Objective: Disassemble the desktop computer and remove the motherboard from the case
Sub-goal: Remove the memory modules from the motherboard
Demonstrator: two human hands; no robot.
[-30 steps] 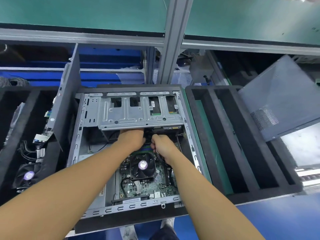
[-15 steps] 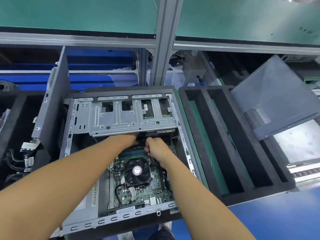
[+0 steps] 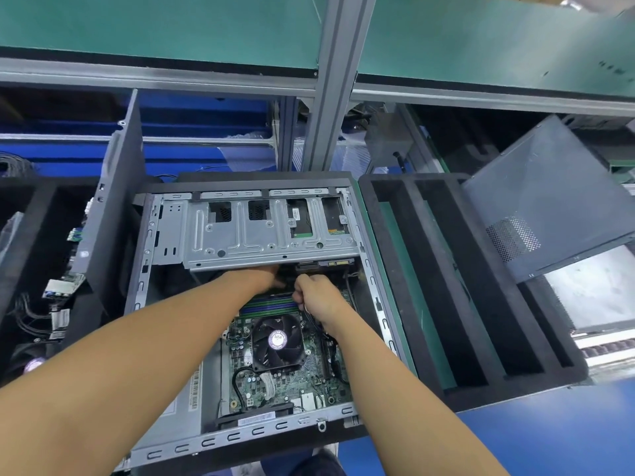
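Observation:
The open computer case (image 3: 220, 441) lies flat before me. Inside it, the green motherboard (image 3: 309, 383) carries a black CPU fan (image 3: 277, 342) and green and blue memory slots (image 3: 271, 304). A silver drive cage (image 3: 261, 235) spans the far half of the case. My left hand (image 3: 264, 277) reaches under the cage's near edge, so its fingers are hidden. Right beside it, my right hand (image 3: 318, 293) is closed around a black cable (image 3: 321, 326) beside the memory slots.
A black foam tray with empty slots (image 3: 457, 280) stands right of the case. A grey side panel (image 3: 549, 201) leans at the far right. Another panel (image 3: 117, 207) stands upright on the left, beside a foam tray holding removed parts and cables (image 3: 55, 304).
Both hands stay under the cage edge. The left hand has slid a little further beneath it, exposing the memory slots. The camera view has shifted slightly.

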